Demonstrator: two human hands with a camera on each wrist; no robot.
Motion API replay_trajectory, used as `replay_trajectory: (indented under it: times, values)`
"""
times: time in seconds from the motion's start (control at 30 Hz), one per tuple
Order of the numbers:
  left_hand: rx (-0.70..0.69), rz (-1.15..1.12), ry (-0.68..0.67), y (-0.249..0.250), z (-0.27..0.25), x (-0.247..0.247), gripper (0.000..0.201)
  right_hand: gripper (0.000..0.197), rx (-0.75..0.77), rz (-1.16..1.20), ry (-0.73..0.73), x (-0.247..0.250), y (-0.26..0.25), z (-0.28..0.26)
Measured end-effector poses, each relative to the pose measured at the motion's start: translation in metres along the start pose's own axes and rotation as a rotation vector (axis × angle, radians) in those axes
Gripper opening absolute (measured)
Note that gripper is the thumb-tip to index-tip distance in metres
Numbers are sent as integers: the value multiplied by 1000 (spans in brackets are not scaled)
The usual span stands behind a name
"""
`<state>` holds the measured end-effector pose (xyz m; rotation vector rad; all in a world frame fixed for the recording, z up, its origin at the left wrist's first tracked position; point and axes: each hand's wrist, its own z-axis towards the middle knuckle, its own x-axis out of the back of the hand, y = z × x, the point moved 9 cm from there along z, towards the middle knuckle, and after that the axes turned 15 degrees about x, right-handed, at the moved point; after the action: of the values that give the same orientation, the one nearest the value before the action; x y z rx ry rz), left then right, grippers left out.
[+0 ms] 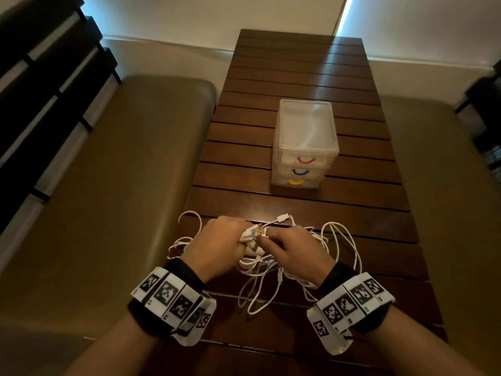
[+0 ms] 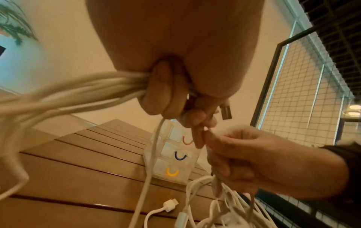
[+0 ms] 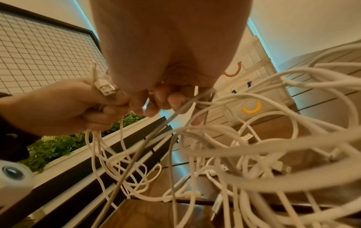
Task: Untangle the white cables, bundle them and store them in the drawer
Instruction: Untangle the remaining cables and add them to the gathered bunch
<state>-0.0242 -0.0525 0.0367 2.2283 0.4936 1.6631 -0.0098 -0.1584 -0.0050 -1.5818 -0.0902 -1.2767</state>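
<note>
Both hands are up over the near edge of the table (image 1: 298,77), working the cables (image 1: 339,240).

Left hand (image 1: 214,248): fingers curled round a bunch of strands, several running side by side out of the fist toward the left in the left wrist view. At least two USB plugs (image 1: 256,230) stick out at the thumb side. My read: it's collecting the plug ends together so the strands line up for a bundle, acting as the anchor.

Right hand (image 1: 291,252): fingertips meet the left hand's at the plugs and pinch a strand just below them; the other fingers are loosely curled with cable passing under. Probably feeding or drawing one strand free while the left holds the rest fixed.

Where the cables are: part in the hands, the rest a loose tangle on the table under and to the right of the hands, with loops spilling off to the near left too. One free plug lies just beyond the hands. Untangling not done, nothing bundled yet.

Counts:
- cables: can't count, too overlapped; several
- plugs visible: at least three in the head view
- drawer unit (image 1: 305,142): one, clear plastic, mid-table, well apart from the hands
- drawers: three, handles red (image 1: 306,160), blue (image 1: 301,172), yellow (image 1: 296,182) top to bottom, all look closed
</note>
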Motion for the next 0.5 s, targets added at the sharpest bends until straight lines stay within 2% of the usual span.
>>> replay_trajectory:
  times: [0.13,0.23,0.4,0.5]
  values:
    - [52,-209,164,-22,0,37,18,39,-37,1,71,8,11,-3]
    - [178,-467,313,-54,-2,72,23,34,-69,4,120,17,23,-7]
    - [270,-365,434,-67,-2,78,28,31,-94,28,113,17,22,-6]
    - [194,-312,490,-57,-3,70,41,29,-105,44,84,15,22,-2]
